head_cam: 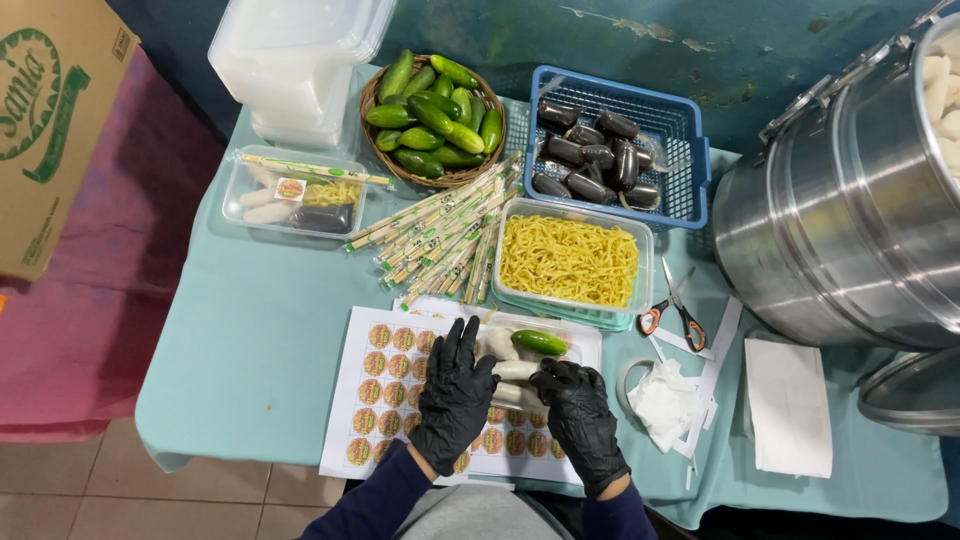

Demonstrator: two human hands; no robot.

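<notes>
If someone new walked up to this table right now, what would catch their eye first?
Probably the two black-gloved hands at the near edge, the left hand and right hand, both on a clear tray holding white rolls and a cucumber. Behind it sits a tub of yellow noodles, with a basket of green cucumbers and a blue crate of dark sachets at the far edge.

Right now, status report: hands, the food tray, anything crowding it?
Left black-gloved hand on clear plastic tray of white rolls. Right black-gloved hand touching rolls. Green cucumber inside. Yellow noodle tub close behind.

Black-gloved hands (515,405) close together, fingers curled.
</notes>
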